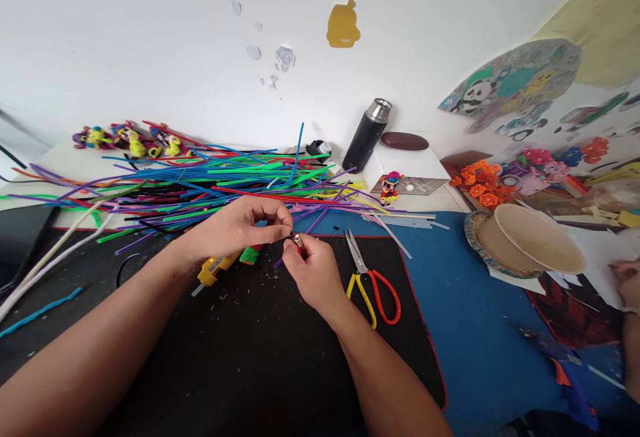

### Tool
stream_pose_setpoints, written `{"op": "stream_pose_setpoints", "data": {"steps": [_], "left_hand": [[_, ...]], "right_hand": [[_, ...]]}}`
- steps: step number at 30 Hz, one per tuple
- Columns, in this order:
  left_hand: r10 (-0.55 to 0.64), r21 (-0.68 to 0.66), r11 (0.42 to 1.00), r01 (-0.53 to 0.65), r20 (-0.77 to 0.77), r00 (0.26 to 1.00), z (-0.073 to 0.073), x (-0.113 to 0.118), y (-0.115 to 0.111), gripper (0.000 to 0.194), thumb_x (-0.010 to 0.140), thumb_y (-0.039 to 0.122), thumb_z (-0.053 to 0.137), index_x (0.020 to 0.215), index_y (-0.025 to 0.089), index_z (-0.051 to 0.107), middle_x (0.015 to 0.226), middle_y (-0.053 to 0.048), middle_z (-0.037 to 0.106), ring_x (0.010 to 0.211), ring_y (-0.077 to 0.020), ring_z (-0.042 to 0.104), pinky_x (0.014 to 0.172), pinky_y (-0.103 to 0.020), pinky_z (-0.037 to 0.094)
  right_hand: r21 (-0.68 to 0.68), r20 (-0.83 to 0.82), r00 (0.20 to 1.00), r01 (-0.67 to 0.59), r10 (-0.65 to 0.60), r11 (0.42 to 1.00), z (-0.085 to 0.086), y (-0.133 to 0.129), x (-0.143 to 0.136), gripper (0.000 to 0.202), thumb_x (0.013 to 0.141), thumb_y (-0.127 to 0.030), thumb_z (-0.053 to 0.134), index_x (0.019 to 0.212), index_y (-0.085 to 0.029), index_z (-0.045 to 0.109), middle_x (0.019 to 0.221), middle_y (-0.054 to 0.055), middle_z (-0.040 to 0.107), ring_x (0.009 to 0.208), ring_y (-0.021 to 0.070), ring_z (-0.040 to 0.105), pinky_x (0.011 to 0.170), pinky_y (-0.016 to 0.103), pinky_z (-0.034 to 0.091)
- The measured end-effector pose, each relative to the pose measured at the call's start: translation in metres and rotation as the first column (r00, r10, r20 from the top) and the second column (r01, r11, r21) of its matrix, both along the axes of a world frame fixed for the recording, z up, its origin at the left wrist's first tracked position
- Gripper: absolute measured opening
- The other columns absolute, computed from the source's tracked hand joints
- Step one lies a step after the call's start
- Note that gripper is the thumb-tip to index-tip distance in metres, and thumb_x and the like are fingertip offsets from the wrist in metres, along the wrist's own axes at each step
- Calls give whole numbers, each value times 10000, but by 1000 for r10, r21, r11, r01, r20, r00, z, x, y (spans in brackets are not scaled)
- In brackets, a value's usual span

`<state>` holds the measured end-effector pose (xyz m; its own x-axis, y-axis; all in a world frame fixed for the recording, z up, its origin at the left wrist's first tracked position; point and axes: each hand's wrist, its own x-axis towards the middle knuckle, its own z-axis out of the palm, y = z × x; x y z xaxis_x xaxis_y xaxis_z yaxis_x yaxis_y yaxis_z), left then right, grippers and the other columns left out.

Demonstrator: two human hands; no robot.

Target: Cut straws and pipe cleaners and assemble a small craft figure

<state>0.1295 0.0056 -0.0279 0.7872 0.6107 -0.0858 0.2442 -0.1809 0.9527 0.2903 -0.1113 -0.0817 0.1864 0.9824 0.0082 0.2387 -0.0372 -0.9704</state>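
Over the black mat (240, 370), my left hand (255, 223) pinches something small and dark between thumb and fingertips. My right hand (313, 270) is closed just beside it, its fingers round a small silver and red piece (299, 242) that is mostly hidden. The two hands' fingertips nearly meet. Below my left wrist lies a yellow glue gun (215, 269), and a green fuzzy piece (249, 255) sits beside it. Scissors (367, 277) with one yellow and one red handle lie to the right of my right hand, blades slightly apart.
Many coloured pipe cleaners (225, 180) are heaped behind my hands. A black thermos (367, 133) stands by a white box (415, 173), with a small fuzzy figure (389, 189) in front. At right are a beige bowl (540, 240), orange flowers (480, 182) and another person's hand (627, 280).
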Motion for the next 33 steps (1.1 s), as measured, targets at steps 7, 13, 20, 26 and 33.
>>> {"op": "stream_pose_setpoints", "data": {"steps": [7,13,20,26,33], "left_hand": [[-5,29,1000,6,-22,1000,0,1,0,308,892,508,818,867,205,769,772,-28,686,670,-153,590,607,-249,501],[18,25,1000,-18,-11,1000,-2,0,1,335,917,527,804,862,200,757,769,-28,680,659,-151,582,610,-259,502],[110,33,993,-112,57,992,0,2,3,385,890,543,823,826,182,703,775,-12,664,681,-138,551,632,-252,487],[140,77,987,-144,48,989,2,4,0,349,884,515,816,841,187,706,787,-9,662,696,-144,549,647,-259,476],[119,127,985,-118,2,993,-3,5,-5,334,966,524,738,894,198,727,780,-12,658,662,-150,560,607,-259,471]], "right_hand": [[-5,-10,1000,1,-1,1000,-2,1,1,375,910,-444,600,655,-259,398,599,-66,364,583,132,326,564,317,251],[-12,-135,991,-16,15,1000,-7,1,5,452,946,-518,647,670,-265,395,609,-69,358,578,130,325,559,307,265],[28,-374,925,-66,71,997,-10,2,13,567,930,-731,749,778,-272,453,665,-82,319,583,127,274,531,284,259],[26,-466,884,49,-31,998,-8,7,11,499,883,-686,811,854,-256,560,687,-88,355,559,107,277,512,278,248],[45,-488,871,85,-53,995,-8,8,14,405,896,-602,821,961,-232,669,693,-82,407,550,104,322,512,280,277]]}}
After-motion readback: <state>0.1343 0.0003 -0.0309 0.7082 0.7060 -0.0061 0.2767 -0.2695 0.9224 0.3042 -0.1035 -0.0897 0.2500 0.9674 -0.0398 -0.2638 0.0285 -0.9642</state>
